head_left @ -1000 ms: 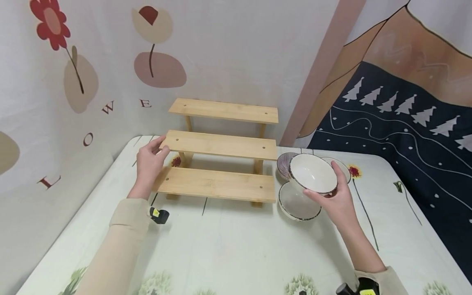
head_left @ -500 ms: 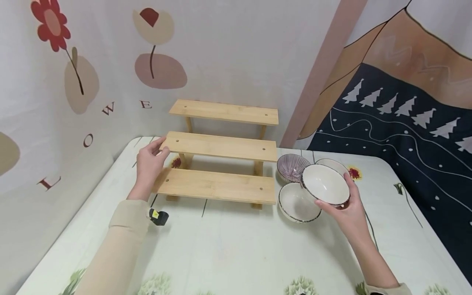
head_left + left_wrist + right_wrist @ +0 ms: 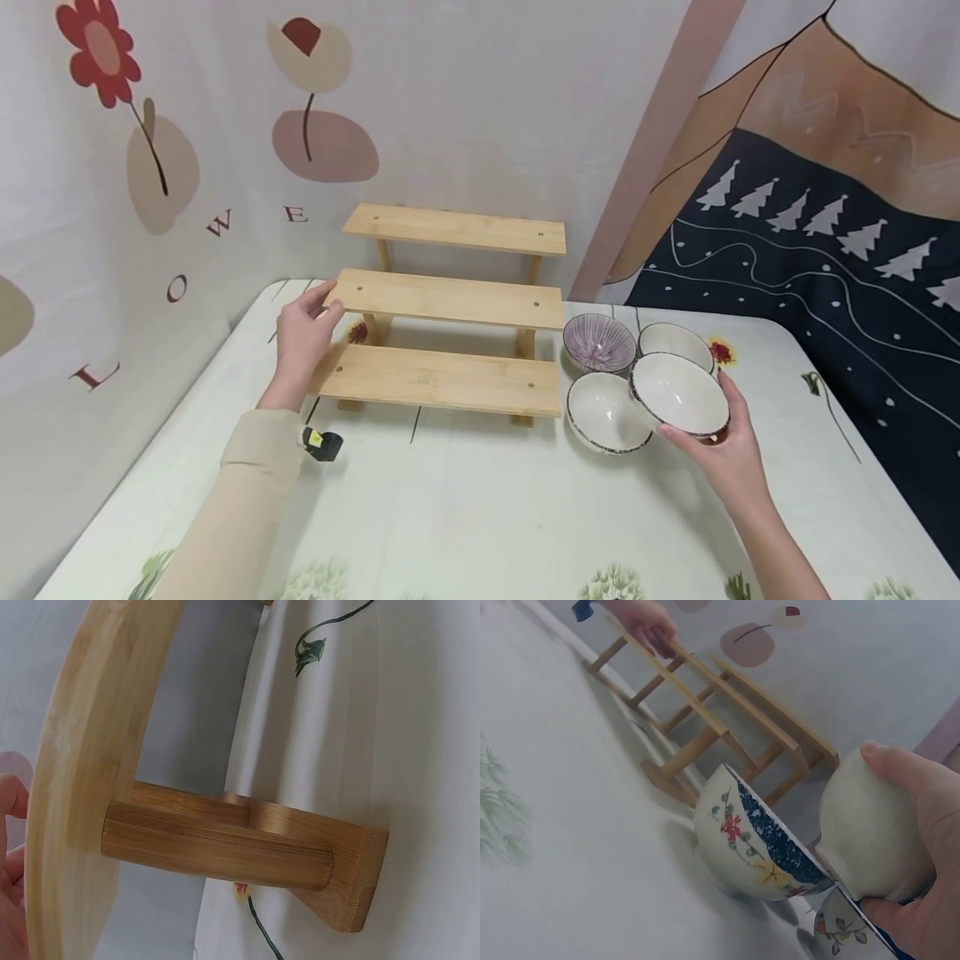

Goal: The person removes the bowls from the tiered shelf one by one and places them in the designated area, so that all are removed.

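My left hand [image 3: 306, 329] pinches the left end of the middle board of a three-tier wooden shelf rack [image 3: 442, 293]. In the left wrist view, some fingertips show beside the rack's board [image 3: 82, 780]. My right hand [image 3: 723, 450] holds a white bowl with a dark rim [image 3: 678, 396], tilted above the table, thumb and fingers on opposite sides. The held bowl's plain pale outside [image 3: 874, 825] shows in the right wrist view. Close by stand a white dark-rimmed bowl [image 3: 607, 414], a purple-striped bowl [image 3: 598, 343] and another white bowl [image 3: 675, 340], partly hidden by the held one.
A light flower-print cloth covers the table [image 3: 465, 500]. Printed fabric [image 3: 480, 100] hangs behind it and at the sides. The bowls stand just right of the rack. One standing bowl [image 3: 757, 844] has painted flowers outside.
My right hand has moved the held bowl right and toward me, uncovering more of the purple-striped bowl and the front white bowl. My left hand has stayed on the rack.
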A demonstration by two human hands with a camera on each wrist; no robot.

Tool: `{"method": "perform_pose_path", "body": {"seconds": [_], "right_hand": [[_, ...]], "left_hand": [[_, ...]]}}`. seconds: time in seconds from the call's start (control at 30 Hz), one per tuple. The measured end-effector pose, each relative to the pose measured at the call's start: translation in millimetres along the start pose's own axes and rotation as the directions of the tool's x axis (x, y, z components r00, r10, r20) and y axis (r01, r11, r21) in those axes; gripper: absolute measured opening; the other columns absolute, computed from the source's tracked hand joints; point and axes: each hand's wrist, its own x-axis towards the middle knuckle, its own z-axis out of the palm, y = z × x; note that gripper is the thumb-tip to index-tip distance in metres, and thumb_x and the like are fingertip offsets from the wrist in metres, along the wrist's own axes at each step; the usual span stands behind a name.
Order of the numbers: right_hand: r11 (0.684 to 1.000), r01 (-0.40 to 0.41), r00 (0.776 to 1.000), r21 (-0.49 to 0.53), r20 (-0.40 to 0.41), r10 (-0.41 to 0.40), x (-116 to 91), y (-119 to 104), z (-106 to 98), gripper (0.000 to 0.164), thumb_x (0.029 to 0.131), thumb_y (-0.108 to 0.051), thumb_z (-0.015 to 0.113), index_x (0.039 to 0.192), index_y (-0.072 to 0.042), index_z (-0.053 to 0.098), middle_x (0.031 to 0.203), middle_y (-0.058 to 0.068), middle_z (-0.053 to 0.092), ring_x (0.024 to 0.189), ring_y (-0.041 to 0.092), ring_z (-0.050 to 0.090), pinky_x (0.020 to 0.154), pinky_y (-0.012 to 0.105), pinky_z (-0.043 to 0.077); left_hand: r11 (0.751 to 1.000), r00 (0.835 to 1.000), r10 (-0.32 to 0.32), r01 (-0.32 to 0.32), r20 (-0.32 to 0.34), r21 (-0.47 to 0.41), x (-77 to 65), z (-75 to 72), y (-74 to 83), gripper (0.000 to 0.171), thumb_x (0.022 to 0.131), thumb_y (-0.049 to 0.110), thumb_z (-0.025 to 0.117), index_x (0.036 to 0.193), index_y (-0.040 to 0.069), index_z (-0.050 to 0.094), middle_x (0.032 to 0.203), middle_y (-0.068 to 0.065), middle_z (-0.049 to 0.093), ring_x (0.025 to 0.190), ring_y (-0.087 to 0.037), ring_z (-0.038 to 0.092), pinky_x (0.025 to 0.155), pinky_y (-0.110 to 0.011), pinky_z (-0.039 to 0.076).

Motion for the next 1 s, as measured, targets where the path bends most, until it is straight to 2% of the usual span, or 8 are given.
{"method": "perform_pose_path", "body": {"seconds": [0.13, 0.3, 0.63, 0.83, 1.0], "right_hand": [[1.0, -0.011, 1.0, 0.014, -0.001, 0.011, -1.4, 4.8, -1.2, 0.11, 0.083, -0.01, 0.079, 0.162, -0.021, 0.002, 0.167, 0.015, 0.01, 0.14, 0.037, 0.031, 0.08, -0.007, 0.037], [0.999, -0.04, 0.999, 0.019, -0.017, 0.041, -2.4, 8.5, -3.3, 0.112, 0.083, -0.01, 0.079, 0.162, -0.024, 0.001, 0.168, 0.013, 0.009, 0.144, 0.036, 0.028, 0.081, -0.008, 0.037], [0.995, -0.079, 0.995, 0.065, -0.051, 0.082, -1.9, 14.4, -9.6, 0.11, 0.083, -0.007, 0.078, 0.162, -0.027, 0.004, 0.167, 0.016, 0.009, 0.134, 0.024, 0.034, 0.079, -0.006, 0.041], [0.992, -0.1, 0.992, 0.073, -0.063, 0.105, 0.8, 21.9, -11.0, 0.111, 0.083, -0.009, 0.078, 0.162, -0.026, 0.002, 0.168, 0.015, 0.007, 0.145, 0.035, 0.027, 0.081, -0.007, 0.038], [0.989, -0.125, 0.99, 0.073, -0.057, 0.13, 4.0, 31.0, -12.9, 0.111, 0.084, -0.012, 0.078, 0.161, -0.029, 0.0, 0.169, 0.011, 0.002, 0.148, 0.035, 0.023, 0.085, -0.006, 0.037]], "left_hand": [[1.0, 1.0, -0.003, 0.003, 0.0, -0.002, -1.4, -0.3, 0.1, 0.049, 0.096, 0.021, 0.051, 0.145, 0.011, 0.053, 0.147, -0.011, 0.053, 0.136, -0.027, 0.054, 0.113, -0.04, 0.046], [1.0, 1.0, -0.008, 0.008, -0.002, 0.006, -1.4, 0.1, -0.8, 0.049, 0.096, 0.021, 0.051, 0.144, 0.012, 0.053, 0.147, -0.011, 0.054, 0.135, -0.027, 0.054, 0.112, -0.04, 0.046], [1.0, 1.0, 0.008, -0.008, -0.01, 0.009, 0.7, 1.3, -1.6, 0.049, 0.096, 0.022, 0.051, 0.143, 0.011, 0.055, 0.145, -0.01, 0.056, 0.133, -0.025, 0.056, 0.11, -0.038, 0.048], [1.0, 1.0, 0.008, -0.008, -0.012, 0.007, 0.3, 1.2, -1.7, 0.049, 0.096, 0.022, 0.051, 0.143, 0.011, 0.055, 0.145, -0.01, 0.056, 0.133, -0.025, 0.056, 0.11, -0.038, 0.048], [1.0, 1.0, 0.005, -0.005, -0.011, 0.013, 0.2, 1.1, -0.7, 0.049, 0.096, 0.022, 0.05, 0.143, 0.011, 0.055, 0.145, -0.01, 0.056, 0.134, -0.025, 0.056, 0.11, -0.039, 0.048]]}}
